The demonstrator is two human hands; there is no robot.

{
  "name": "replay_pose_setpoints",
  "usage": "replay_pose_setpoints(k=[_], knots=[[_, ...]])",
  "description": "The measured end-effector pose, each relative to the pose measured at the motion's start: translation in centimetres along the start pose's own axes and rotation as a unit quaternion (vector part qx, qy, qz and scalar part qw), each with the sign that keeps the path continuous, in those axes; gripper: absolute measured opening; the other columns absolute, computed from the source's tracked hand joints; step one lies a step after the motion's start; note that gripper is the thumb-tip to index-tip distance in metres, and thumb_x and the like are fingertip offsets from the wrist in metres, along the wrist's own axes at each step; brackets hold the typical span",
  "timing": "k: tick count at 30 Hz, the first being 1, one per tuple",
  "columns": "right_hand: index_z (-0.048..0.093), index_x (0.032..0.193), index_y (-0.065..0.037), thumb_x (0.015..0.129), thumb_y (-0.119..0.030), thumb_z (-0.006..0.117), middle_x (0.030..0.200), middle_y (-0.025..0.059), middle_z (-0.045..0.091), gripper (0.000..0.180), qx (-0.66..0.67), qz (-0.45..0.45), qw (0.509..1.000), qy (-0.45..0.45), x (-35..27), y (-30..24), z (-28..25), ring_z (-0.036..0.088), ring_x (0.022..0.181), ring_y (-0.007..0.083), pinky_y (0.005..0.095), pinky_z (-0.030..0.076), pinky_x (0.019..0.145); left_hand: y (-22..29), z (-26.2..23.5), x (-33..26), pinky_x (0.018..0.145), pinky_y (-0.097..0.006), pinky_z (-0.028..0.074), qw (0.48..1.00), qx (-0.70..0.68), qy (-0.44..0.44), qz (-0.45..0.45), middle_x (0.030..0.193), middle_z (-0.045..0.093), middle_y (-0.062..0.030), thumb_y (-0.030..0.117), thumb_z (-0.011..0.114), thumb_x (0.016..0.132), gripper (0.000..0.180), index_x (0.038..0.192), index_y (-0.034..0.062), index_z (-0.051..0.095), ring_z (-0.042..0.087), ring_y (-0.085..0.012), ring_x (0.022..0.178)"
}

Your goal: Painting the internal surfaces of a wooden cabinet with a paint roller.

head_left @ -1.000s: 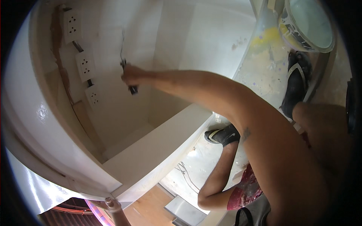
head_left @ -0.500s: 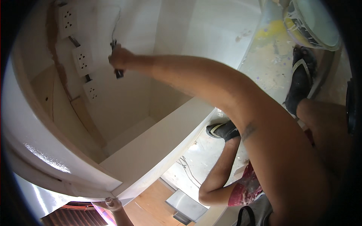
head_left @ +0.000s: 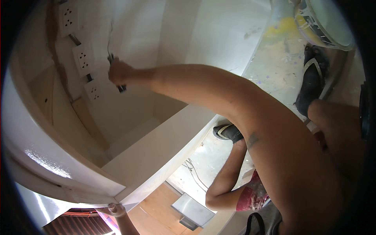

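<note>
My right hand (head_left: pixel 122 73) reaches into a white cabinet (head_left: pixel 156 147), fingers closed around a short dark hand tool (head_left: pixel 122 88). Its exact kind is hard to make out; dark ends poke out above and below the fist. A thin dark line, perhaps a wire or a mark, runs up the white panel from the tool's upper end. To the left of this hand are white power sockets (head_left: pixel 82 59). Low in the picture, my left hand (head_left: pixel 116 210) is closed on the corner of the cabinet's white frame (head_left: pixel 105 192), its fingers partly hidden.
A brown strip (head_left: pixel 58 66) runs beside the sockets. A paint-smeared bucket (head_left: pixel 329 25) stands at the upper right on a spattered floor (head_left: pixel 274 58), near a foot in a dark sandal (head_left: pixel 311 82). Thin cables (head_left: pixel 196 175) and a grey box (head_left: pixel 194 209) lie below the cabinet.
My right hand has moved slightly left and down along the panel, carrying the dark tool with it. My left hand stays on the frame corner.
</note>
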State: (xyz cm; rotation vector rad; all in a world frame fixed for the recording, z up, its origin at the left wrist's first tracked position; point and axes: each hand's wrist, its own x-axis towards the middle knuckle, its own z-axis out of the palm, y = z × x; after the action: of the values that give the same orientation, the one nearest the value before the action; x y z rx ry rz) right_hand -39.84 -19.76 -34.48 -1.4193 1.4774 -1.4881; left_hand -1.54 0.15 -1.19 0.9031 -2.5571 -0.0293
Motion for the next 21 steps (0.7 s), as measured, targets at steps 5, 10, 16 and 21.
replay_pose_setpoints(k=[5,10,16,21], knots=[[0.038,0.117,0.016,0.088,-0.013,0.055,0.088,0.0273,0.065,0.045,0.235,0.143,0.959,0.072,-1.9,-1.3,0.9,0.069,0.083,0.0376,0.0453,0.056,0.072,0.8,0.4,0.5,0.103,-0.046,0.039,0.999,0.035,0.015,0.034,0.144,0.034,-0.0208,0.069,0.058,0.084,0.101,0.147,-0.0022,0.023,0.041,-0.0305,0.129],[0.037,0.119,0.015,0.086,-0.009,0.055,0.103,0.0307,0.063,0.045,0.325,0.186,0.923,0.086,-1.3,-0.8,-4.8,0.068,0.092,0.0392,0.0455,0.055,0.077,1.1,0.7,0.6,0.105,-0.046,0.038,0.997,0.075,0.018,0.024,0.146,0.032,-0.0206,0.069,0.058,0.084,0.102,0.148,-0.0019,0.021,0.039,-0.031,0.13],[0.041,0.117,0.011,0.086,-0.011,0.056,0.097,0.0259,0.066,0.041,0.269,0.189,0.941,0.081,-3.7,-1.6,-1.0,0.07,0.083,0.0372,0.0473,0.055,0.074,0.7,0.7,0.6,0.106,-0.046,0.036,0.996,0.087,0.012,0.025,0.148,0.031,-0.0204,0.069,0.057,0.085,0.102,0.149,-0.0016,0.019,0.038,-0.0316,0.132],[0.042,0.117,0.011,0.087,-0.011,0.055,0.092,0.0217,0.068,0.039,0.235,0.194,0.946,0.108,-2.0,-0.3,-2.6,0.07,0.081,0.0339,0.0431,0.057,0.066,1.8,1.4,0.8,0.108,-0.047,0.034,0.995,0.098,0.012,0.022,0.15,0.027,-0.0201,0.069,0.055,0.086,0.102,0.15,-0.0009,0.017,0.035,-0.0321,0.134]])
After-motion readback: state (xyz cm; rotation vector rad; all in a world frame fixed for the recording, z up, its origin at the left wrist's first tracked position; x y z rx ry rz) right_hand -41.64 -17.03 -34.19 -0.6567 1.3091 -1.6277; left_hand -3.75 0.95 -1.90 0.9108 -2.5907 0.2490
